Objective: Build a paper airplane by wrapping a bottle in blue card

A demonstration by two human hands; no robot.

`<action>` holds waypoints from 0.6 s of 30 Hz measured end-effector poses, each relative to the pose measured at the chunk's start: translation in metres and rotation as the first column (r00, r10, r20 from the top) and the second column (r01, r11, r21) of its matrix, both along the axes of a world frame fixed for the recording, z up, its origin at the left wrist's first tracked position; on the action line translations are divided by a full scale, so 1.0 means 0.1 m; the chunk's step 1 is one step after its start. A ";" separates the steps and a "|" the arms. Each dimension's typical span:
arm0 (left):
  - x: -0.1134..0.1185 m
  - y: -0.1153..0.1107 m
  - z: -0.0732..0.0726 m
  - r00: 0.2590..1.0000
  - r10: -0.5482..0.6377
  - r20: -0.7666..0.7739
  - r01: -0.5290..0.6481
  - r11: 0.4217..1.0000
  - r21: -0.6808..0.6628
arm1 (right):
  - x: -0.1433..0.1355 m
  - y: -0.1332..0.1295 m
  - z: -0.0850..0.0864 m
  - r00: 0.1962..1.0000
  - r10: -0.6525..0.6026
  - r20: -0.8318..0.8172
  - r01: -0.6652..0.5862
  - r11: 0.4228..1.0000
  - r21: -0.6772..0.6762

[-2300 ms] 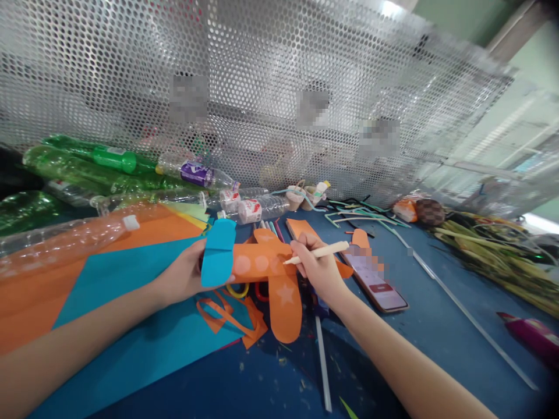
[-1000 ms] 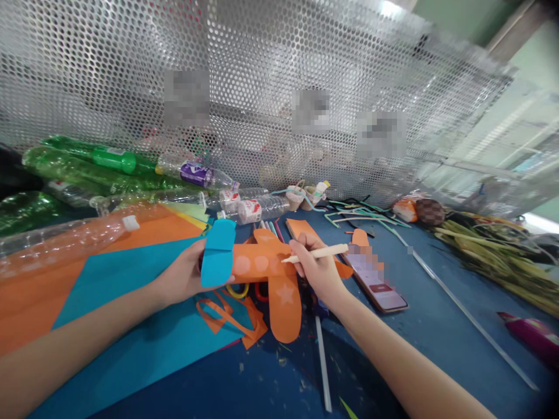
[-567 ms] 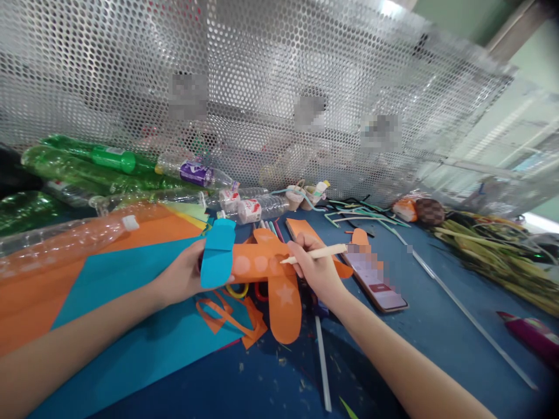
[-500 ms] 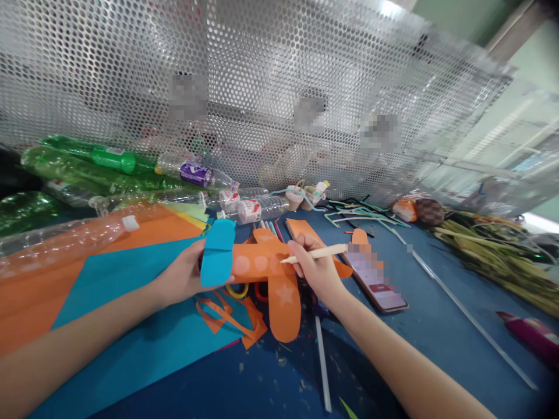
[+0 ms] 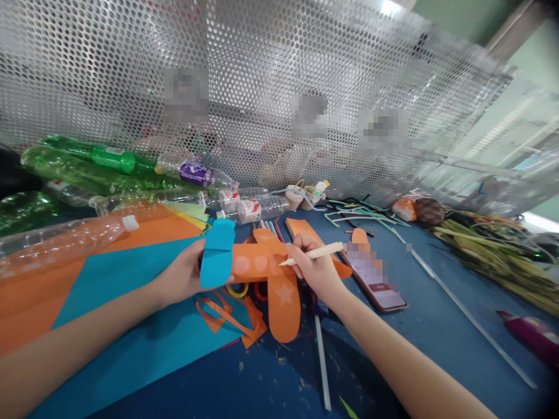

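An orange paper airplane [image 5: 283,297] has a blue piece [image 5: 217,253] at its left end, pale round spots along its body and a star on the near wing. My left hand [image 5: 186,273] is closed round the left end, its fingertips partly hidden behind the blue piece. Between the fingers of my right hand [image 5: 312,267] is a cream-coloured pen [image 5: 324,251], its tip at the last spot on the body. Below the airplane lie orange paper scraps [image 5: 253,326] and the yellow and red handles of scissors [image 5: 238,289], partly covered.
Blue paper [image 5: 144,343] and orange paper [image 5: 26,297] lie on the left. Plastic bottles [image 5: 262,208] line the back before a perforated metal screen [image 5: 262,75]. A phone [image 5: 378,285], white strips [image 5: 323,361], dried leaves [image 5: 498,256] and a purple bottle [image 5: 530,336] lie rightward.
The pen in my right hand has shifted very slightly left, and its tilt differs a little. The airplane and my left hand look nearly unmoved.
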State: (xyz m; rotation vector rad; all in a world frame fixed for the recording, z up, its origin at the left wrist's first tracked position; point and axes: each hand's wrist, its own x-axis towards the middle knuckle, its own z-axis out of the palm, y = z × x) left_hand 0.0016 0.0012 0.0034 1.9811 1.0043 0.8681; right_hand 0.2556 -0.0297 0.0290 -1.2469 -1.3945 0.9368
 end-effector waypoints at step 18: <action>0.00 0.01 -0.01 0.999 -0.030 0.022 0.028 0.994 0.107 | 0.00 -0.02 0.01 0.999 0.003 0.034 -0.003 1.000 -0.004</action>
